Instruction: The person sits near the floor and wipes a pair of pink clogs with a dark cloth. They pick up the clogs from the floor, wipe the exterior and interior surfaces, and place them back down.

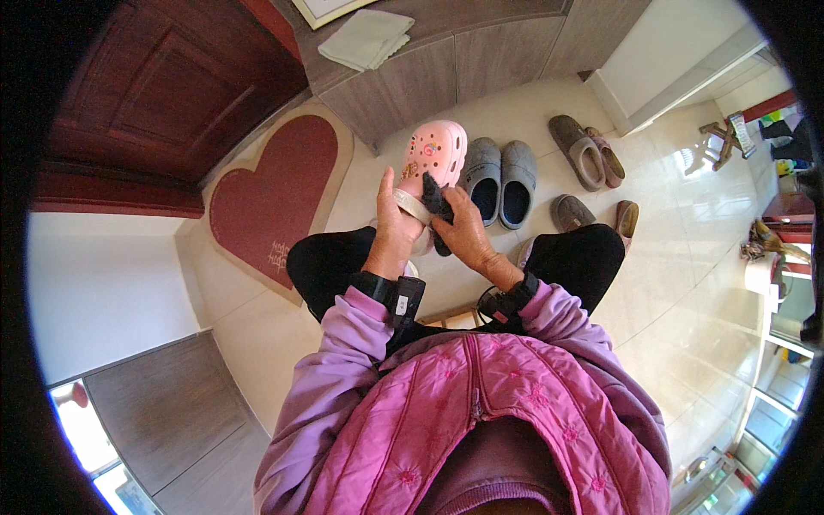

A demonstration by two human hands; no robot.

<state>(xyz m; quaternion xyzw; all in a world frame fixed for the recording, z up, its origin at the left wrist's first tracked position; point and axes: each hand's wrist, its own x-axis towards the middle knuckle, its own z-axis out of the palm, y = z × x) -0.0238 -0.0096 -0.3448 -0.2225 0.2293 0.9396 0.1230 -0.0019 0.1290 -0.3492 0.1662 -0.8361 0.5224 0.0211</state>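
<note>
In the head view, my left hand (394, 222) holds a pink foam clog (439, 151) with decorative charms and a pale heel strap (412, 205). My right hand (465, 226) grips a dark cloth or brush-like item (436, 196) against the clog's side, near its opening. Which of the two the dark item is, I cannot tell. Part of another pale shoe shows below the clog, mostly hidden by my hands. Just right of the clog, a pair of grey quilted slippers (501, 177) stands on the tiled floor.
A red heart-shaped mat (283, 193) lies at left by a dark red door (174, 90). A folded white cloth (367, 38) rests on a grey wooden cabinet (412, 84) ahead. Brown slippers (576, 151) and smaller slippers (608, 158) stand at right, with a folding stool (727, 141) beyond.
</note>
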